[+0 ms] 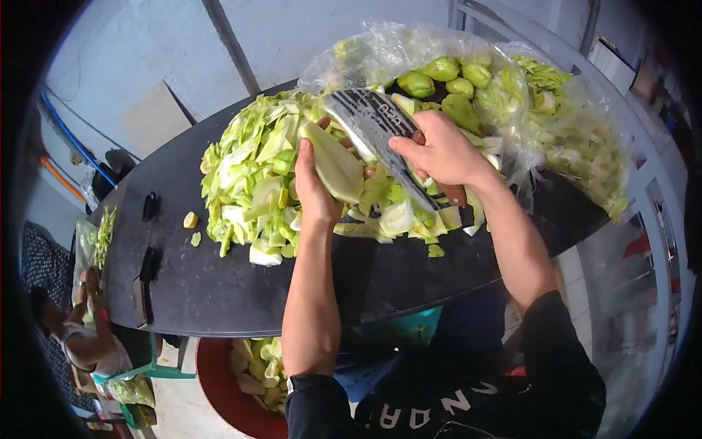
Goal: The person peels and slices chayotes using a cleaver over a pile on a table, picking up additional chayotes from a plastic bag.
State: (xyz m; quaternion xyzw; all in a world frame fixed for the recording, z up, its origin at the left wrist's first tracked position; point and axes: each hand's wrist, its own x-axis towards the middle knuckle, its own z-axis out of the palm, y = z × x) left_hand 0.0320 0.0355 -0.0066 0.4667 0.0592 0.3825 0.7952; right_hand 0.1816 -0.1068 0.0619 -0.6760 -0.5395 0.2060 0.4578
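Note:
A large peeled pale-green vegetable piece (333, 164) is gripped in my left hand (316, 183), above a heap of cut green pieces (256, 161). My right hand (442, 150) is closed round the handle of a broad knife (376, 135), its wide blade slanting up and left beside the vegetable. The blade is wet, with dark lettering on it. More flat cut pieces (402, 219) lie below the knife on the black table (219, 293). Several whole green vegetables (442, 69) sit behind my right hand, near clear plastic.
Clear plastic bags (585, 161) of cut pieces stand at the right. Dark objects (149, 263) lie on the table's left side. Below its front edge is a red tub (219, 395) of pieces. Another person (95, 347) sits at the far left, holding a bag.

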